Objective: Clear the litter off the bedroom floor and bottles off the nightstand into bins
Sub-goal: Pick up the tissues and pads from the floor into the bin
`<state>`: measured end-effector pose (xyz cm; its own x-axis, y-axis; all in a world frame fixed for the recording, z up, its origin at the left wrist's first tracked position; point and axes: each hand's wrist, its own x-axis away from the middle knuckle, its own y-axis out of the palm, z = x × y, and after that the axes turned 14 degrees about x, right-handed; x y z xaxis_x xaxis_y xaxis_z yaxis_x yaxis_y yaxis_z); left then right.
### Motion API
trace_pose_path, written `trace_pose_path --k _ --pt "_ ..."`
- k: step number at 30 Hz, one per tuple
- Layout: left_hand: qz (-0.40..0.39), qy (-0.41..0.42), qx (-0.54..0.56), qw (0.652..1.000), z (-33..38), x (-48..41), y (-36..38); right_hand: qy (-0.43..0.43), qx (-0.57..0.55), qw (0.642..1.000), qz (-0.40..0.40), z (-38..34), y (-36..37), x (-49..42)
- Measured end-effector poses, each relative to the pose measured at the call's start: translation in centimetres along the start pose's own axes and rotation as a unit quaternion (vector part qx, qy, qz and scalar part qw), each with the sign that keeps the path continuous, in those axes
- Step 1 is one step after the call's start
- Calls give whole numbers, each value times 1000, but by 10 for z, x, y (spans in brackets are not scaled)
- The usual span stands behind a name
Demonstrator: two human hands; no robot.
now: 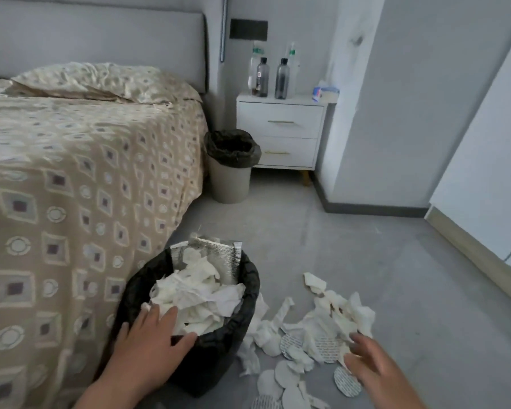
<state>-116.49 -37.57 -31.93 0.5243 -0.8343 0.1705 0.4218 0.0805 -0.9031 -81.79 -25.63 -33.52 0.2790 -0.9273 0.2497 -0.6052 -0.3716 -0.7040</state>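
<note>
A person's two bare hands reach into a bedroom scene seen from above. The left grip (152, 335) lies flat with fingers spread wide on the near rim of a black-lined bin (242, 317), its fingertips touching the crumpled white paper (198, 296) heaped inside; a silvery foil pouch (216, 252) stands at the bin's far side. The right grip (372, 361), blurred, has its fingers loosely spread and holds nothing, hovering over the near edge of the litter (316, 329) strewn on the grey floor (396, 261): torn white paper and round printed discs, just left of and ahead of that hand, between it and the bin. Left of the left grip runs a bed (71, 187) with a beige patterned cover. Far ahead of both hands stands a second bin (230, 184), beige with a dark liner, just beside a white nightstand (281, 134). On the nightstand stand several bottles (281, 79), two dark and two clear, and a tissue pack (325, 94).
</note>
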Motion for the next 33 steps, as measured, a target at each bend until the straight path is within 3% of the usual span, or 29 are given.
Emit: trace_pose_path --k 3,5,8,9,11,14,17,24,28,33 --pt "18 -28 -47 998 6 1 3 33 91 995 -11 15 -9 -11" --pt "78 4 -80 994 19 7 1 19 114 993 10 7 -16 -22" --pt "228 228 -11 947 50 19 10 -1 124 992 24 -3 -19 -34" --pt "227 303 31 925 66 23 20 -6 138 990 11 -3 -17 -37" --pt "122 376 64 916 97 26 50 -11 157 988 -8 -3 -15 -40" --pt "-16 309 108 945 131 2 118 -5 151 989 -10 -3 -17 -46" --pt "-81 136 124 980 160 -59 169 -5 145 989 1 -2 -20 -47" --pt "35 -22 61 997 175 -163 200 -27 149 988 -6 2 -20 -56" --pt "21 -75 -10 997 165 -181 208 -13 147 989 -6 5 -16 -65" --pt "-4 -146 35 989 143 -197 211 -11 163 986 -24 8 -9 -68"
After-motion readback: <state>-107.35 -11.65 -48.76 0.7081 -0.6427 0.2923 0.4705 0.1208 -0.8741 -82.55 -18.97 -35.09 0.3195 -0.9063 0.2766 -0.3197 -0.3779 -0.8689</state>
